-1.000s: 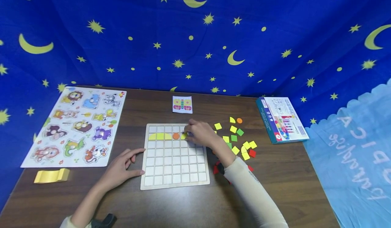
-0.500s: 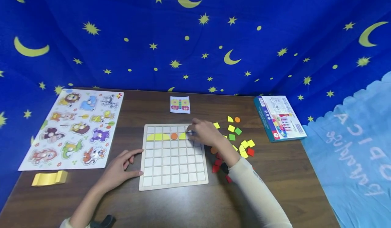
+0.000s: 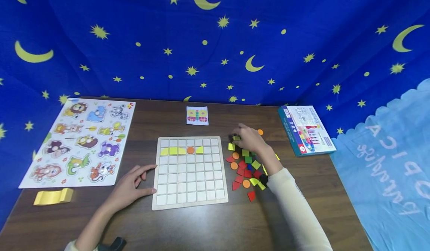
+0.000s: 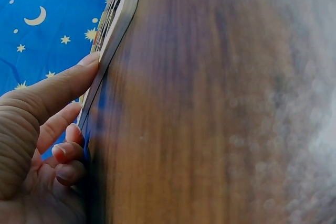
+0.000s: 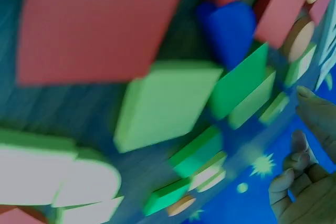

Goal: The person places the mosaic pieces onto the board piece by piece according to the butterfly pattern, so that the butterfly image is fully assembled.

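Observation:
In the head view, a pale wooden grid board [image 3: 190, 205] lies on the table. Its second row holds several yellow tiles [image 3: 173, 151] and one orange round tile [image 3: 190, 150]. My left hand [image 3: 130, 186] touches the board's left edge with thumb and index fingertip; the other fingers bend loosely. To the right of the board, my right hand [image 3: 250, 138] is over the upper part of the loose tiles, beside a yellow tile [image 3: 231, 146]. In the right wrist view, a gap shows between the thumb [image 5: 310, 100] and the bent fingers; no tile is plainly held.
Red tiles [image 3: 247, 173], green, orange, yellow and blue ones lie scattered right of the board. A butterfly pattern card [image 3: 197, 115] lies behind it. At the left are an animal puzzle board [image 3: 80, 142] and a yellow block [image 3: 53, 197]. A box [image 3: 306, 130] stands back right.
My right hand has left the board's second row, where a yellow tile now shows right of the orange one, and moved right to the loose tiles. The left hand stays at the board's edge.

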`<move>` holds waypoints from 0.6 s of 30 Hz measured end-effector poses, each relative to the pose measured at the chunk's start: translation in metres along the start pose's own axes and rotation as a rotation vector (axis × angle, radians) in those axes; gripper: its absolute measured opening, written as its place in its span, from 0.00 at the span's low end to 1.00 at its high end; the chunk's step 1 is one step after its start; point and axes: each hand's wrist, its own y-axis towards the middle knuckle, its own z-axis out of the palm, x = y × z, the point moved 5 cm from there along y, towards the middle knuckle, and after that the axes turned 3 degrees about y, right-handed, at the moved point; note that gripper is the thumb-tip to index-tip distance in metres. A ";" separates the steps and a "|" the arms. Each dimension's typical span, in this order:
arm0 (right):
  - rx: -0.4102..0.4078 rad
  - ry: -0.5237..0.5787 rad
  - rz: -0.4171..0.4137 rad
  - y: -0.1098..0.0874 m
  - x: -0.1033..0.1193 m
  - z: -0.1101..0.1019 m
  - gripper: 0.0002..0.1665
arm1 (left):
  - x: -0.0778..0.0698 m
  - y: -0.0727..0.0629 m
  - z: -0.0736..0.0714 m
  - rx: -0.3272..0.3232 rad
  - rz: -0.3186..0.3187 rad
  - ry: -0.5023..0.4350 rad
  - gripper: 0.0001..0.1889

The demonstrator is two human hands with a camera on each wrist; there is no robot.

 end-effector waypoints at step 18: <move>-0.024 -0.010 0.075 -0.002 -0.024 0.005 0.18 | 0.002 0.002 0.000 0.033 -0.050 -0.007 0.37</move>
